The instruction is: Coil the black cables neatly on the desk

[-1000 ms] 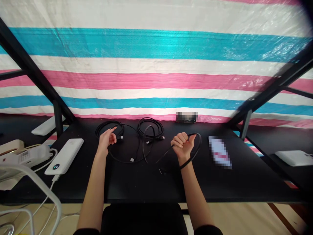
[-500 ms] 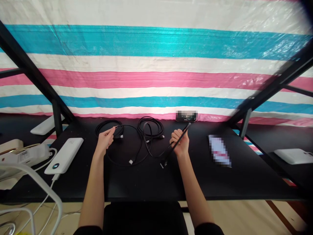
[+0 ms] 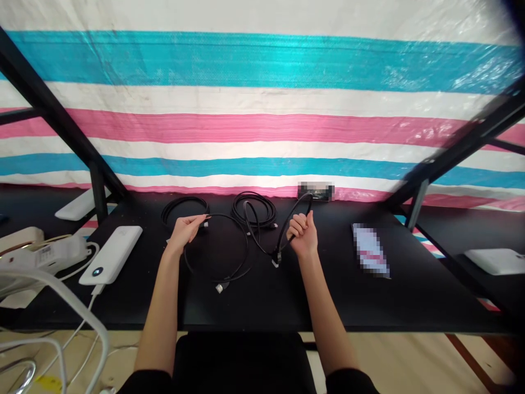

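A thin black cable [image 3: 229, 249], light and limp, is held above the tabletop [image 3: 410, 295]: the left hand [image 3: 182, 232] pinches one end, the right hand [image 3: 302, 236] is clenched on a loop. It is best gripped near the plugs.

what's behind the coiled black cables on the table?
Behind the coiled cables the black table ends at a striped tarp; a blurred dark object sits at its foot, to the right. Whatever is behind the tarp is hidden.
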A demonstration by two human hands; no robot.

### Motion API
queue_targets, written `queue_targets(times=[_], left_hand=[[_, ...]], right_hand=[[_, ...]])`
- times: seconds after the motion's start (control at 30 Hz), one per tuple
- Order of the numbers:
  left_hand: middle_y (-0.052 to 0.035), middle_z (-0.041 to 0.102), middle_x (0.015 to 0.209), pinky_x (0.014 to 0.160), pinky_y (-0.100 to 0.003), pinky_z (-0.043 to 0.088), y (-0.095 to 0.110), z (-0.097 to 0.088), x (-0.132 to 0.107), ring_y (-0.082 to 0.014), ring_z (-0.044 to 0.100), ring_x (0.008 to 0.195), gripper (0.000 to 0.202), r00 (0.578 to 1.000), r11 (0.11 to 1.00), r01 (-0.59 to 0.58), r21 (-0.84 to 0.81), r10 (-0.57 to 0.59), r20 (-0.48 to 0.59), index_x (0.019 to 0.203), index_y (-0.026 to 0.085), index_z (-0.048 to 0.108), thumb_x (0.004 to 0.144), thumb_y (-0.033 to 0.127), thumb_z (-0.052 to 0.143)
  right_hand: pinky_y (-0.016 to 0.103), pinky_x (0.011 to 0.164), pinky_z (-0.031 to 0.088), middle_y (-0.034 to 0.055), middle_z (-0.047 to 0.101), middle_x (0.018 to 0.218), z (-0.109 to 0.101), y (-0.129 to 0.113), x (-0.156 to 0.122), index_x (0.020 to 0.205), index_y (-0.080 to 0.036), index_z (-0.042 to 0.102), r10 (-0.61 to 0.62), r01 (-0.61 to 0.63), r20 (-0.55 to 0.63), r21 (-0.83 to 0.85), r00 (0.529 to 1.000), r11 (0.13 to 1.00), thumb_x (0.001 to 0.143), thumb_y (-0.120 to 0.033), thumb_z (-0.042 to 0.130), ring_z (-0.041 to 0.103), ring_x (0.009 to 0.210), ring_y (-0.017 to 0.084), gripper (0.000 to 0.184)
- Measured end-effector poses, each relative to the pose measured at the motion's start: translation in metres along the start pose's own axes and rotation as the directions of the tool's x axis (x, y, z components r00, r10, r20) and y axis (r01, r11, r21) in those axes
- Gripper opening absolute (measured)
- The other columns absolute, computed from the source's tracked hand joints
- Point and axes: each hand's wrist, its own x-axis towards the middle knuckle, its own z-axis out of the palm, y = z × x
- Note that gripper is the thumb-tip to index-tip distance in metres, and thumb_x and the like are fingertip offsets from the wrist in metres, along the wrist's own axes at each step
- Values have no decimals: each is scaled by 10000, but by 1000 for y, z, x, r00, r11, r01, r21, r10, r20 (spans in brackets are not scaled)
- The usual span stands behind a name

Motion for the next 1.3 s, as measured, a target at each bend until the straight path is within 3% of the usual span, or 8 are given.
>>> queue_targets(times=[0.2, 0.43, 0.67, 1.1, 1.2, 1.3], left_hand=[[68, 312, 295, 367, -226, 133, 2, 4, -2, -48, 243, 286, 351, 1000, 999, 13, 45, -13, 12, 779, 105, 735, 709, 437, 644], [70, 299, 295, 364, -220, 133, 1, 3, 0, -48, 234, 282, 350, 999, 998, 38, 52, -38, -7, 762, 109, 725, 710, 439, 621], [70, 301, 304, 377, -223, 134, 0, 1, -1, -51, 236, 291, 370, 997, 991, 75, 111, -73, -20, 785, 108, 723, 723, 451, 597], [90, 283, 316, 394, -218, 131, -6, -2, 2, -51, 227, 313, 473, 995, 983, 98, 155, -101, 12, 921, 53, 699, 749, 470, 558], [93, 276, 321, 399, -219, 140, -5, -2, 1, -50, 228, 318, 491, 994, 987, 88, 137, -95, 47, 952, 50, 695, 754, 481, 566], [87, 307, 334, 407, -215, 159, -5, 1, 1, -52, 249, 329, 493, 989, 990, 46, 131, -64, 135, 987, 63, 688, 768, 487, 564]], right_hand=[[131, 321, 221, -98, 255, 494, -3, 0, 2, 580, -193, 220, 55, -55, 22, 15, 998, 998, 865, -271, 581, 239, 379, 44, 467], [138, 295, 195, -95, 228, 491, -3, -4, 0, 572, -199, 201, -41, 34, 40, 154, 998, 988, 885, -285, 536, 210, 373, 47, 466], [156, 289, 136, -80, 143, 497, -4, -5, -1, 543, -194, 155, -57, 16, 147, 267, 988, 963, 921, -332, 457, 170, 383, 53, 503], [153, 309, 80, -81, 85, 473, 0, -7, -3, 495, -164, 145, -129, 126, 190, 28, 973, 992, 869, -433, 528, 92, 387, 44, 599], [152, 304, 83, -83, 84, 481, 6, -6, -4, 507, -170, 141, -176, 187, 87, -136, 980, 973, 837, -491, 545, 73, 392, 51, 613], [151, 287, 88, -92, 118, 484, 13, 1, -2, 513, -181, 175, -182, 150, -64, -333, 981, 931, 785, -541, 584, 61, 391, 53, 609]])
